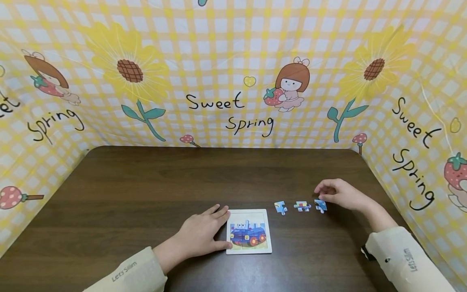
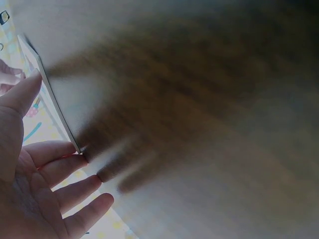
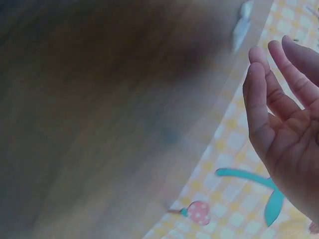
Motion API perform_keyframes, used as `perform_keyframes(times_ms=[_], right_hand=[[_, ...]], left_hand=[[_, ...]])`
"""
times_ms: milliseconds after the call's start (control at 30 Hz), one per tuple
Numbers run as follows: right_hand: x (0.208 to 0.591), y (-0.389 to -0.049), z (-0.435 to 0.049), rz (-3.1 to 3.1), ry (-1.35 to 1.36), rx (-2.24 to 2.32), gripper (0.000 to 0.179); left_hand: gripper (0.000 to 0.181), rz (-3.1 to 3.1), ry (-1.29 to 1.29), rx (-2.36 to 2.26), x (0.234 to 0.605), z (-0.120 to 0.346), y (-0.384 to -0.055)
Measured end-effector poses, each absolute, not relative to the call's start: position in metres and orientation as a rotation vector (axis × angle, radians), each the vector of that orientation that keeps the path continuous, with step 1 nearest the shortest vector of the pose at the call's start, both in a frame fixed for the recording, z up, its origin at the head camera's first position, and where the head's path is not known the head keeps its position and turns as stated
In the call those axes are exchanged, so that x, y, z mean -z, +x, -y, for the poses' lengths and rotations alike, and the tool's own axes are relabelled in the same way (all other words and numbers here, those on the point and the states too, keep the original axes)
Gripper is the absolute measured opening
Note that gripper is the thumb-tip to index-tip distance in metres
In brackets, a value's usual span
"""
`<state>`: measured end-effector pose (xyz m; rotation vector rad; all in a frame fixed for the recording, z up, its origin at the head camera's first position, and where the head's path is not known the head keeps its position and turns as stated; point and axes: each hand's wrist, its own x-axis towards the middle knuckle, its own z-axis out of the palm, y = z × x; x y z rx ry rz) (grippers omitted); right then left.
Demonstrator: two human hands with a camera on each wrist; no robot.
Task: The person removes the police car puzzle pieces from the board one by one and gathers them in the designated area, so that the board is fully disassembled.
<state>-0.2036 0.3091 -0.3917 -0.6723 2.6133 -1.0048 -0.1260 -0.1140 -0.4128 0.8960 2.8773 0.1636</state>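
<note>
A square puzzle tray [image 1: 249, 252] with a white rim lies on the table, its picture of a blue vehicle partly put together and a pale strip along its upper part. My left hand [image 1: 198, 233] rests at its left side, fingers spread, thumb and fingertips against the rim. To the tray's right lie three loose puzzle pieces: a left one [image 1: 280, 207], a middle one [image 1: 302, 206] and a right one [image 1: 321, 205]. Just above the right piece is my right hand [image 1: 344, 194], its fingers loosely bent. In the right wrist view nothing shows between those fingers [image 3: 256, 94].
The dark wooden table [image 1: 146, 178] has rounded far corners. A yellow checked cloth [image 1: 219, 61] printed with flowers and words stands around its back and sides.
</note>
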Motion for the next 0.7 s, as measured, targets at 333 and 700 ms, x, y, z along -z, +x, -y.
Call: perform_keyframes(times_ms=[333, 700], right_hand=[[0.384, -0.209, -0.26, -2.556, -0.772, 0.994, 0.017], [0.386, -0.216, -0.199, -2.456, -0.954, 0.96, 0.014]], left_hand=[[0.082, -2.868, 0.874, -0.175, 0.412, 0.113, -0.125], [0.083, -2.864, 0.862, -0.181, 0.412, 0.113, -0.126]])
